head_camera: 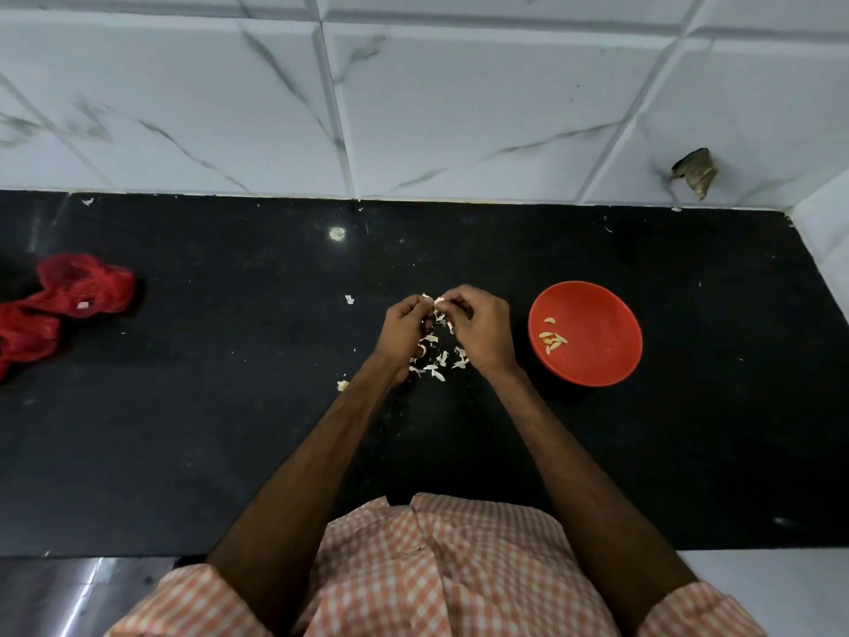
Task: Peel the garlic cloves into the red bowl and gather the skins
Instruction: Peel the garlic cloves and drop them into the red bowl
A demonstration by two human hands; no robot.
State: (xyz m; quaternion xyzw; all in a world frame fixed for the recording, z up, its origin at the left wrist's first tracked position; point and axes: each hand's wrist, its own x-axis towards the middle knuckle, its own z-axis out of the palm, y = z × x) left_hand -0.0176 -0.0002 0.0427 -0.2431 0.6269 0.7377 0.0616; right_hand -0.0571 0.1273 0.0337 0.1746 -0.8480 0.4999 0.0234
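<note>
Shirt: orange-and-white checked cotton shirt (436,567), nearest the camera; both bare forearms reach forward from it.
Countertop: black speckled stone countertop (206,429), under and around both hands.
Left hand: left hand (406,331), fingers curled, fingertips pinching one side of the clove.
Right hand: right hand (482,331), fingers curled, fingertips pinching the other side; the hands meet at the fingertips.
Clove: small pale garlic clove with papery skin (435,302), held between both sets of fingertips. Amount of skin left on it: cannot tell.
Skins: loose white papery garlic skins (438,360), scattered directly below and between the hands; a few stray flakes lie left of the left hand.
Bowl: round red plastic bowl (597,356), just right of the right hand, not touching it.
Bowl contents: several yellowish peeled garlic cloves (553,340), on the side nearest the right hand.
Mesh bag: crumpled red mesh bag (69,301), well left of the left hand.
Wall: white marble-veined tiled wall (459,108), beyond the hands.
Progress: judged partway. Several cloves are peeled and in the bowl; one is in hand. Stock of unpeeled cloves: cannot tell. Gathering the skins is not yet begun.
</note>
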